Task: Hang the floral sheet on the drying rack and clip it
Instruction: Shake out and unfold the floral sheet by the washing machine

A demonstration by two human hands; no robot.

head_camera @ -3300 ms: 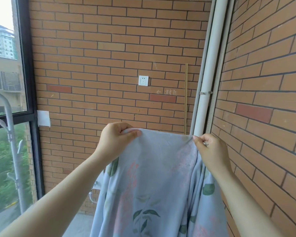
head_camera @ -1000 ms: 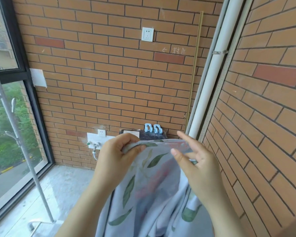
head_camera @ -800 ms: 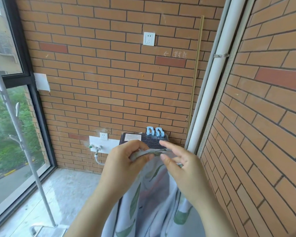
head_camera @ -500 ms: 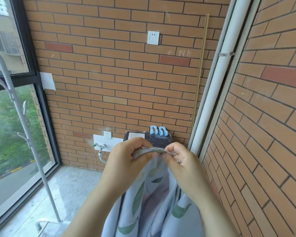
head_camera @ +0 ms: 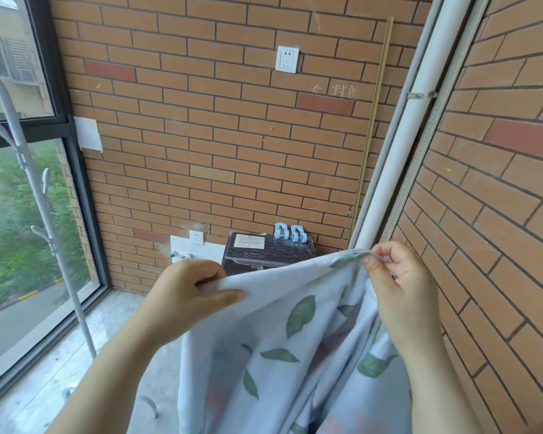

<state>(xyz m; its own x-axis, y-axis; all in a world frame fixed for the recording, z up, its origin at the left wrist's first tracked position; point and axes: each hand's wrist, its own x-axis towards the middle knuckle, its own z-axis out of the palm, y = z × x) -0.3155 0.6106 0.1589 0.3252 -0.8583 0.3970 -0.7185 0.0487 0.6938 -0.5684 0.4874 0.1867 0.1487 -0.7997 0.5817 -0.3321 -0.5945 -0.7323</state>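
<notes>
The floral sheet, pale blue with green leaves and faded pink flowers, hangs in front of me from its top edge. My left hand pinches that edge low at the left. My right hand pinches it higher at the right, so the edge slopes upward between them. The grey metal drying rack stands at the far left by the window, apart from the sheet. Two light-blue clips rest on a dark box against the far wall.
A brick wall lies ahead and another runs close on my right. A white pipe rises in the corner. A tall window fills the left side. Wall sockets and a tap are on the far wall. Grey concrete floor lies below.
My hands were together at the sheet's bunched edge; now they have moved apart and the edge is stretched between them, the right hand higher.
</notes>
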